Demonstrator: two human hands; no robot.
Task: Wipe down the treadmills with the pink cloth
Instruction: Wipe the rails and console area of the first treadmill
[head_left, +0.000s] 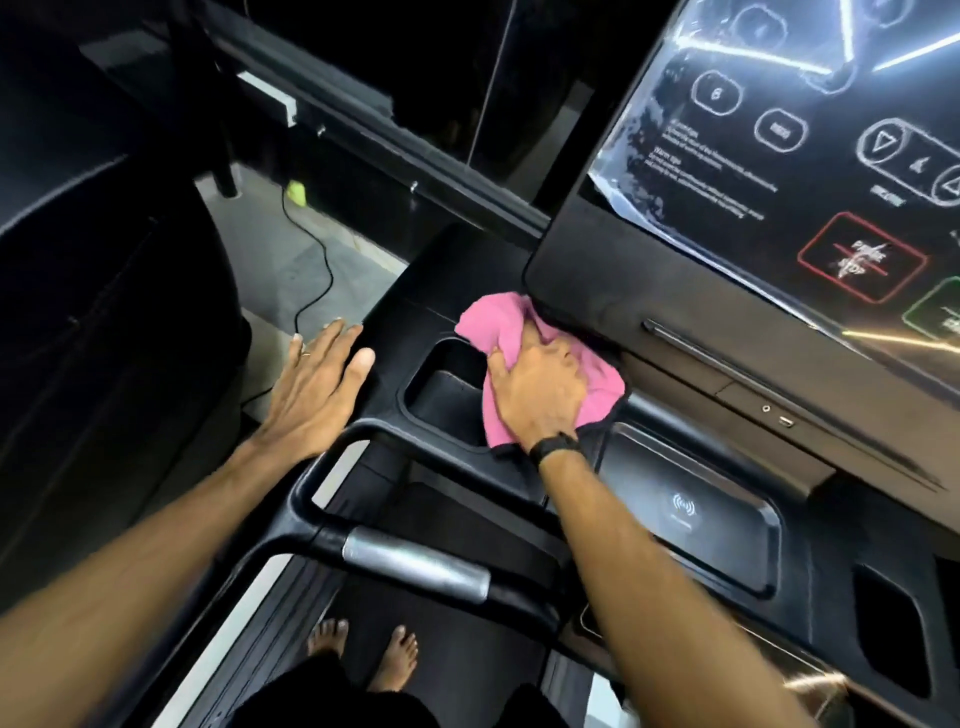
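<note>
I stand on a black treadmill, facing its console (597, 280). The pink cloth (501, 325) lies bunched on the console deck just below the display panel's lower left corner, beside a recessed cup holder (441, 389). My right hand (540, 389) presses down on the cloth with fingers spread over it. My left hand (317, 387) rests flat, fingers straight, on the left end of the console deck.
The glossy display (810, 156) with touch buttons fills the upper right. A handlebar with a silver grip (415, 564) crosses below my arms. A phone tray (685, 514) sits right of my forearm. A black cable (322, 270) runs over the floor at left. My bare feet (363, 654) stand on the belt.
</note>
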